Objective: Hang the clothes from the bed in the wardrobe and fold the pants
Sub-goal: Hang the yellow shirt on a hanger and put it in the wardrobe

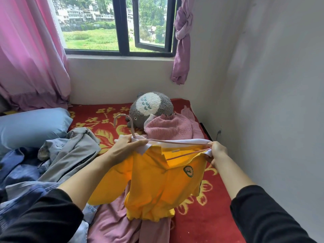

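1. Yellow polo shirt with white collar hangs above the bed on a thin pink hanger.
2. Left hand pinches collar and hanger neck; right hand clamps the shirt's other shoulder.
3. Red floral bedspread underneath, pink knit sweater behind.

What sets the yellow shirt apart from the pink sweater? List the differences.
The yellow shirt is held up off the bed by the left hand and right hand, while the pink sweater lies crumpled on the red floral blanket. The yellow shirt has a pink hanger threaded into its collar; the pink sweater has none. The shirt looks smooth with a green badge; the sweater looks textured knit. Both have a white collar showing.
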`<state>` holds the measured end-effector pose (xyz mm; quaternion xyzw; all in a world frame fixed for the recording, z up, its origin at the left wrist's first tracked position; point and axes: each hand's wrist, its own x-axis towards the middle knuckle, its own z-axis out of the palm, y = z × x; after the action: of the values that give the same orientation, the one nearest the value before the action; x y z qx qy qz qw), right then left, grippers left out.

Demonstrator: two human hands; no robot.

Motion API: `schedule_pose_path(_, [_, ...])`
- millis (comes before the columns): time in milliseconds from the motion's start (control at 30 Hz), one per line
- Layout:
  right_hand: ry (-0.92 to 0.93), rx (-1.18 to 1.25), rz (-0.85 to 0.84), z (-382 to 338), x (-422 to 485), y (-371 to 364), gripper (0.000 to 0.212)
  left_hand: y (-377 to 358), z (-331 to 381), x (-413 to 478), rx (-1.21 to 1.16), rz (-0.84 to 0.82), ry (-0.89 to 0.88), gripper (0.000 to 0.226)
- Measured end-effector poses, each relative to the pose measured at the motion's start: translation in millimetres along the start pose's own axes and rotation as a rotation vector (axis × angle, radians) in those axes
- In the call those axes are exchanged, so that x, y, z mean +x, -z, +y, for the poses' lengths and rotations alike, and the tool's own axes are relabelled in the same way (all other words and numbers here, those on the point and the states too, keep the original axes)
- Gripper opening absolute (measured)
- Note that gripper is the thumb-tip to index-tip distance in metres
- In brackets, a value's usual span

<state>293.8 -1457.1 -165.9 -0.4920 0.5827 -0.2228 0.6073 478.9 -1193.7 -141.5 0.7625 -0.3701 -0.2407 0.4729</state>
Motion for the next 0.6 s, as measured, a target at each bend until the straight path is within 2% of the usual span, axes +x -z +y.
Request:
schedule_pose_path(100, [0.255, -0.272, 0.068, 2, -2, 5, 0.01, 2, -6, 3, 0.074, 0.098, -0.024, 0.035])
schedule_pose_path(200, [0.578, -0.76, 0.074, 5, -5, 9, 0.017, 5, -10, 5, 0.182, 0.147, -0.066, 0.015])
schedule_pose_path(233, [0.636, -0.841, 0.077, 4, -7, 9, 0.017, 6, -10, 6, 0.231, 0.174, -0.076, 0.012])
schedule_pose_path(300, [0.615, -0.784, 0.067, -3, -10, 6, 0.015, 5, -9, 8, 0.334, 0.22, -0.101, 0.013])
schedule_pose_path(367, [0.54, -0.612, 0.012, -17, -17, -3, 0.011, 2, -3, 10, 0.392, 0.248, -0.123, 0.017])
schedule_pose_path(467, [0.5, -0.434, -0.226, -38, -39, -22, 0.002, -2, 11, 16, 0.367, 0.286, -0.157, 0.03])
schedule_pose_path(600, [0.567, -0.353, -0.566, -56, -73, -46, 0.017, 0, 31, 22, 0.359, 0.424, -0.185, 0.024])
